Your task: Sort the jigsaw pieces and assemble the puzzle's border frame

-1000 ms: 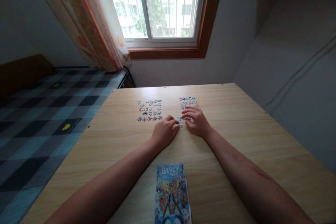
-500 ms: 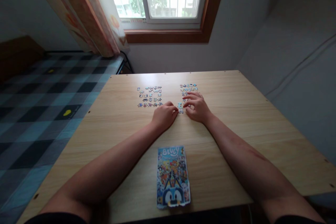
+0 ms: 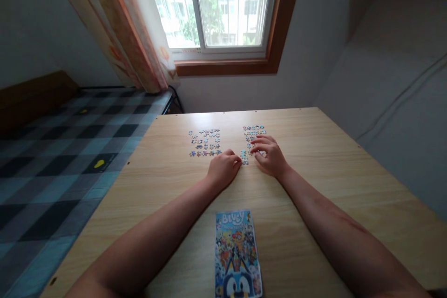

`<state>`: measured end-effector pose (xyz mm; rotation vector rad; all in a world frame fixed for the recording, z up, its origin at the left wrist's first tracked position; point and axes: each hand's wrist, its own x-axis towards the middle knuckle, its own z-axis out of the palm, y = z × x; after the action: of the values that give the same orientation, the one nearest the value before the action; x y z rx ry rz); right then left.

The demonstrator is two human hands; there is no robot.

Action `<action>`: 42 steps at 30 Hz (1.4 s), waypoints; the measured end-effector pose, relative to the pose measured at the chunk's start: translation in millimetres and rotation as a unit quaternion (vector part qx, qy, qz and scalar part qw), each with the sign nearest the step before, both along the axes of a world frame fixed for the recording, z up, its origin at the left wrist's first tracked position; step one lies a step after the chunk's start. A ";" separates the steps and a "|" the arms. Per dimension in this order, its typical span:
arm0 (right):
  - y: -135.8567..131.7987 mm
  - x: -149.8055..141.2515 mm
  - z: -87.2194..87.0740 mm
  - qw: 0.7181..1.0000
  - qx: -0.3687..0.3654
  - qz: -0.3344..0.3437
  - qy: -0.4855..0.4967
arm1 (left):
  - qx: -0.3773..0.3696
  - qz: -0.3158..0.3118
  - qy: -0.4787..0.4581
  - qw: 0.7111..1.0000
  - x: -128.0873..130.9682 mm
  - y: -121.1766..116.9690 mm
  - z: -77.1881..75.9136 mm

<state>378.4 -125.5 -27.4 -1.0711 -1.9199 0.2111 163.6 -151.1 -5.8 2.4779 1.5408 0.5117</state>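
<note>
My left hand (image 3: 225, 167) is curled at the left edge of a small cluster of jigsaw pieces (image 3: 243, 154), thumb and fingertips drawn together; I cannot tell whether they pinch a piece. My right hand (image 3: 270, 156) has its fingers loosely spread, just right of that cluster and partly covering the right-hand rows of pieces (image 3: 257, 127). More loose pieces (image 3: 206, 140) lie in rows beyond my left hand. Nearer me on the table (image 3: 314, 163), between my forearms, lies the Bluey picture sheet (image 3: 237, 251).

Head cam, fwd + down over table (image 3: 331, 163) twd window (image 3: 233, 14).
</note>
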 end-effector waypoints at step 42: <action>6.9 -2.1 -5.0 0.997 0.056 -0.049 0.029 | -0.007 0.077 0.176 0.981 -10.3 -19.2 26.8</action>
<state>376.3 -118.6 -32.3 -1.0697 -1.8011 0.0789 153.2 -170.3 21.0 2.5541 1.8633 0.0816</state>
